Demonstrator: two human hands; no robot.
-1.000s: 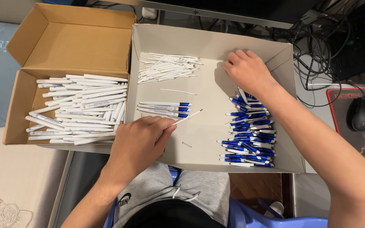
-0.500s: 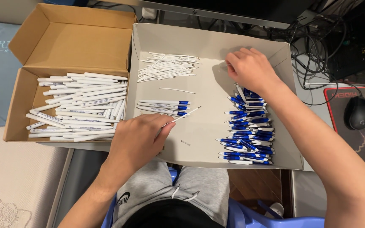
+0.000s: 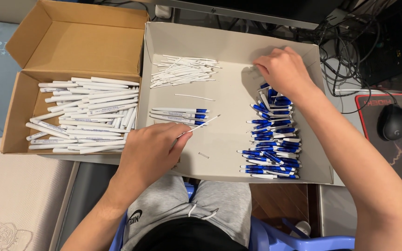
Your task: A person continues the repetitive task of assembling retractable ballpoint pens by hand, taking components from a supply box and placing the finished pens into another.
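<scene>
My left hand [image 3: 150, 153] hovers over the near edge of a grey cardboard tray [image 3: 229, 44], pinching a thin white pen refill [image 3: 201, 125] that points up and right. Beside it lie three assembled white pens with blue ends [image 3: 177, 115]. My right hand [image 3: 282, 69] rests, fingers curled, at the top of a pile of blue and white pen parts [image 3: 273, 139] on the tray's right side; whether it grips one is hidden. A heap of white refills [image 3: 182, 72] lies at the tray's back left. One loose refill [image 3: 194, 97] lies mid-tray.
A brown cardboard box [image 3: 38, 39] on the left holds several white pen barrels [image 3: 87, 114]. A black mouse [image 3: 392, 122] sits on a dark mouse pad at the right, with cables behind the tray. My grey-trousered knees and a blue stool show below.
My right hand has shifted slightly left along the top of the blue pile. My left hand keeps hold of the white refill and has barely moved.
</scene>
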